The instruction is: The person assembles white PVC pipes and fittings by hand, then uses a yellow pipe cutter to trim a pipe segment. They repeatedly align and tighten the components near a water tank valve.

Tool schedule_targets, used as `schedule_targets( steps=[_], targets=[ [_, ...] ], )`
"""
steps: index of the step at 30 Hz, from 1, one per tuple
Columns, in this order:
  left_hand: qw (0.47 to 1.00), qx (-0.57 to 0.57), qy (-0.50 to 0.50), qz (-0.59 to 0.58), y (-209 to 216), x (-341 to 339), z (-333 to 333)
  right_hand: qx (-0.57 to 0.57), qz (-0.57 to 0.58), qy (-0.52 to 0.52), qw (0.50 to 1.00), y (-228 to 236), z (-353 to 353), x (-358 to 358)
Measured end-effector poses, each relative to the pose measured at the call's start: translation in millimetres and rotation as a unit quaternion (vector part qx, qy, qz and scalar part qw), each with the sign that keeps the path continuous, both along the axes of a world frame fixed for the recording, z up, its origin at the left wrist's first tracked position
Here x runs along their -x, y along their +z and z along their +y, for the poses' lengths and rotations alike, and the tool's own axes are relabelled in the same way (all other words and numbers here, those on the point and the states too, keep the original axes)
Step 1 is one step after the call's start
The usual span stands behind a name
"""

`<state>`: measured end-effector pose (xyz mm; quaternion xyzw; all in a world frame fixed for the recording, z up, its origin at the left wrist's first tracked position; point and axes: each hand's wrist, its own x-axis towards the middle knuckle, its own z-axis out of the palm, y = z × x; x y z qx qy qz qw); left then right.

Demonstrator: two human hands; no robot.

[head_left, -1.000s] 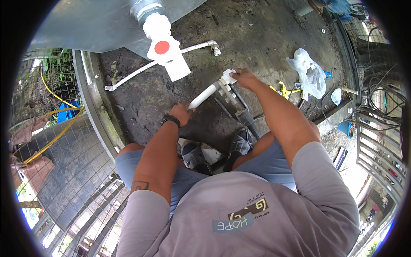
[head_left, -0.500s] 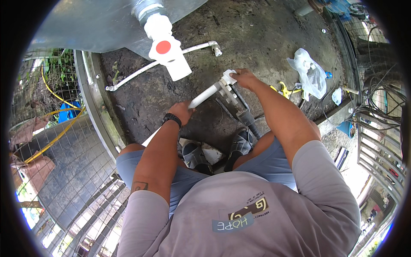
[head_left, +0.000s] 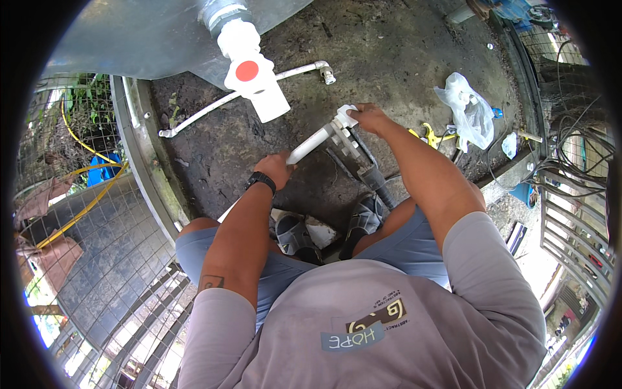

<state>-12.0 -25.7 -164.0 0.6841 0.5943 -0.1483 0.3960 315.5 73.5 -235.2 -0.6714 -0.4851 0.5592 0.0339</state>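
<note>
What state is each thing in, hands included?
Left hand: closed around white pipe
Right hand: gripping white pipe fitting
White pipe: slanted, far end at the fitting
Red-disc white valve: joined to grey collar
Thin white pipe: partly hidden behind valve
Clear plastic bag: crumpled, white items inside
Black wristwatch: worn on left wrist

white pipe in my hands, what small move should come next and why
Perhaps twist the white fitting gently with the right hand to test how firmly it sits, which the view can't show: that hand holds it at the far end of the white pipe, and the left hand grips the pipe nearer you.
</note>
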Motion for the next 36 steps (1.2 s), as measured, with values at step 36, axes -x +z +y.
schedule_targets(
  steps=[36],
  targets=[
    [0.999, -0.038, -0.032, 0.02, -4, -4, 2, -0.011, -0.072, 0.053, 0.996, 15, 0, 7]
  ],
)
